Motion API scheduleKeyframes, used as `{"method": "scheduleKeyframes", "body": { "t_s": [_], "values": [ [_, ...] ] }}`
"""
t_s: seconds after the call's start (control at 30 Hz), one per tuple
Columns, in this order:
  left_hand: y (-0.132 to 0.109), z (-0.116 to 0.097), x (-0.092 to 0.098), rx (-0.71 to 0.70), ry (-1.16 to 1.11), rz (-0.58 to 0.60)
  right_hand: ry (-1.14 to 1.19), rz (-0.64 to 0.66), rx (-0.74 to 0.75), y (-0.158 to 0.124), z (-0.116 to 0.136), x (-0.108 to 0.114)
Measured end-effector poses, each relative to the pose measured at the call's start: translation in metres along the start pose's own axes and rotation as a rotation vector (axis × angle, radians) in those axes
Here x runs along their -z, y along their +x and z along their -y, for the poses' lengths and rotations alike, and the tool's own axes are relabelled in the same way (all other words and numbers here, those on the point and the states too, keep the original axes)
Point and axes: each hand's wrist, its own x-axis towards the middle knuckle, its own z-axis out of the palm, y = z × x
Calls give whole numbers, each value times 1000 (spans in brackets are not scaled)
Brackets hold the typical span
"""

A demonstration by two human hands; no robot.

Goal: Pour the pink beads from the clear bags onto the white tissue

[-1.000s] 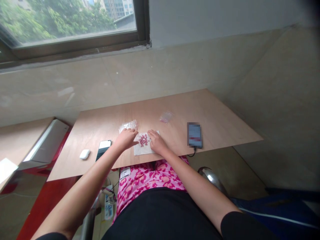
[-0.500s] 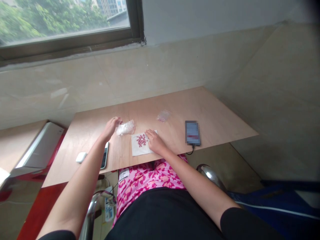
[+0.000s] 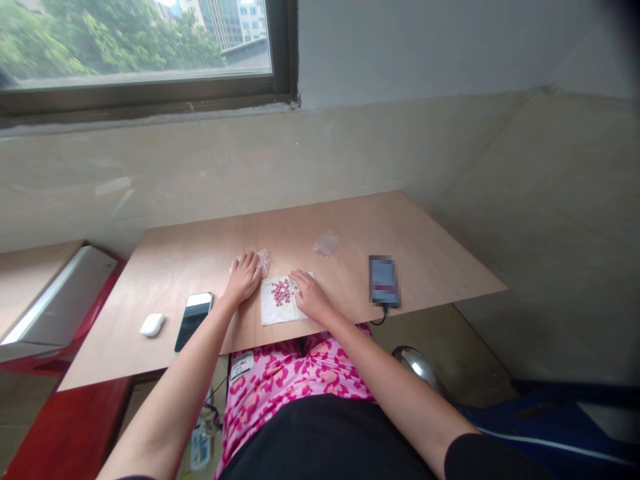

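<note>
**Small pink-red tablets (image 3: 281, 292) on a white paper square (image 3: 273, 311)**

The tablets form one tight cluster at the centre of the paper square. The square lies near the front edge of a pale plywood tabletop (image 3: 400, 247).

Left hand (image 3: 243, 280): palm down, just left of the square, fingers spread over a crumpled clear plastic bag (image 3: 263, 262). Whether the fingers grip the bag cannot be determined.

Right hand (image 3: 311, 297): palm down, fingers extended, holding nothing. The fingertips (image 3: 296, 275) rest on the right part of the square, just beside the tablets.

Other items on the tabletop: a small clear plastic bag with pink contents (image 3: 327, 245); a black smartphone (image 3: 193, 322); a small white rounded plastic object (image 3: 153, 325); a second smartphone with a pixelated screen (image 3: 383, 281), attached to a black cable.
</note>
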Motion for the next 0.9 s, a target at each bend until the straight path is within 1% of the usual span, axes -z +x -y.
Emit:
{"method": "scheduleKeyframes", "body": {
  "t_s": [0.1,0.17,0.2,0.23,0.33,0.43,0.53,0.67,0.77,0.9],
  "values": [
    [-2,-2,1,-3,1,-17,36,-98,-84,18,-14,12],
    [-2,-3,1,6,2,-21,-41,-175,-193,39,-31,30],
    [-2,-4,2,11,2,-22,-111,-195,-258,51,-41,40],
    [-2,-5,2,15,1,-23,-147,-209,-294,63,-52,51],
    [-3,-5,3,24,-19,-37,-218,-212,-340,93,-83,83],
    [-4,-4,4,35,-63,-72,-269,-123,-360,106,-104,104],
    [-3,-2,3,38,-102,-122,-313,-31,-377,112,-115,113],
    [-2,1,-1,14,-121,-186,-357,23,-413,120,-120,115],
    [-3,2,-1,-10,-126,-234,-336,65,-436,125,-120,115],
    [-8,0,3,-12,-153,-304,-259,141,-413,123,-113,118]
  ]
}}
